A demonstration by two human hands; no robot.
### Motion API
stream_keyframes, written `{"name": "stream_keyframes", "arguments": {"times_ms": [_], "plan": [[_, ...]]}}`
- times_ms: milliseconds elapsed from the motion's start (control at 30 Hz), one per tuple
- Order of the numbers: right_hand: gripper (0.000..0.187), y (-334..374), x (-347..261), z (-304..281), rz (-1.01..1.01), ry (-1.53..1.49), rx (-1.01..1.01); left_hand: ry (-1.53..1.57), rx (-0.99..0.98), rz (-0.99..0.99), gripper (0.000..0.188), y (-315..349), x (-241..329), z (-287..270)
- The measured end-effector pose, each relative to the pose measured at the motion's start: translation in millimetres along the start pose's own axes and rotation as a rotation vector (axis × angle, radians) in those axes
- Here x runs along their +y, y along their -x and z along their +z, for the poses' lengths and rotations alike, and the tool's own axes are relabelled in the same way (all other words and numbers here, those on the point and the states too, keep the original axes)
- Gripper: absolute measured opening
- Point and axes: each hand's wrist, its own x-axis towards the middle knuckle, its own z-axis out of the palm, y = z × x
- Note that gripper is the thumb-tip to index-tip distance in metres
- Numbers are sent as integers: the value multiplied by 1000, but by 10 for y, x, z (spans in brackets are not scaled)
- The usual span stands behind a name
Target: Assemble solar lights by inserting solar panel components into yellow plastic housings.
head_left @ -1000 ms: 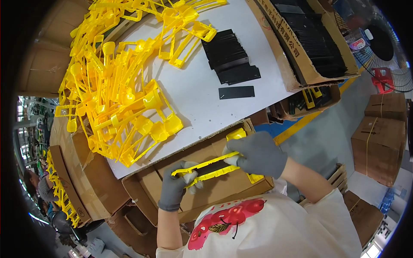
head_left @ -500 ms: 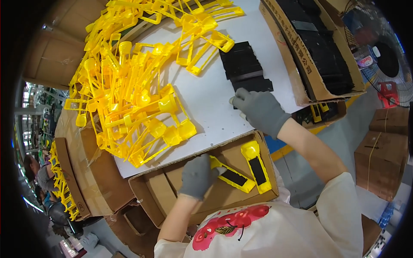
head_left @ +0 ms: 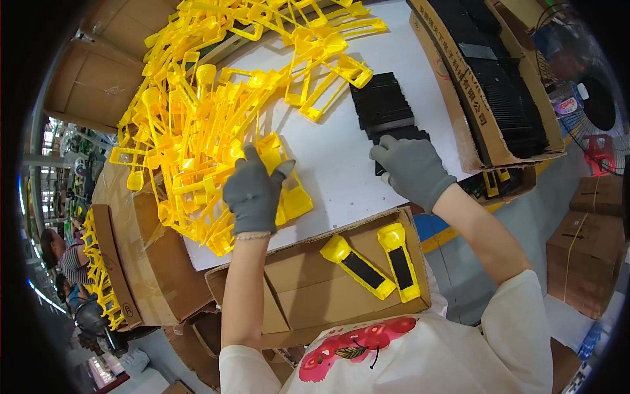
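Observation:
My left hand [head_left: 252, 197], in a grey glove, is over the near right part of a heap of yellow plastic frames [head_left: 197, 151]. Its thumb stands apart from the fingers, and the palm side is hidden. At the near end of a row of thin black plates [head_left: 384, 105], my gloved right hand [head_left: 413, 169] has its fingers curled around a plate's edge, partly covering it. Below, an open cardboard box [head_left: 308, 299] holds two yellow frames, one at the left [head_left: 357, 268] and one at the right [head_left: 398, 262], each with a black plate set in it.
A tall carton [head_left: 472, 118] packed with black plates stands on the right side of the white table [head_left: 321, 157]. Another carton [head_left: 144, 256] sits at the left. Taped boxes [head_left: 584, 253] and a red stool [head_left: 598, 154] are farther right. A person [head_left: 62, 253] is at far left.
My left hand has left the yellow frame in the box and moved up and left onto the heap. My right hand stays at the black plates. The view has shifted slightly.

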Motion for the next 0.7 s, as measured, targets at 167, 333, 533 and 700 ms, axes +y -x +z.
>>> {"name": "stream_keyframes", "arguments": {"times_ms": [167,333,533,700], "plan": [[35,89,77,71,-28,-20,-44,39,-59,-42,66,-30,59,175],[32,4,18,150,90,31,-95,399,142,-38,53,219,-127,-241],[10,122,96,-33,-69,-347,21,1133,218,-260,30,906,-406,-857],[16,513,-325,-616,117,-1235,214,1759,-223,-423,34,1507,-380,-598]]}}
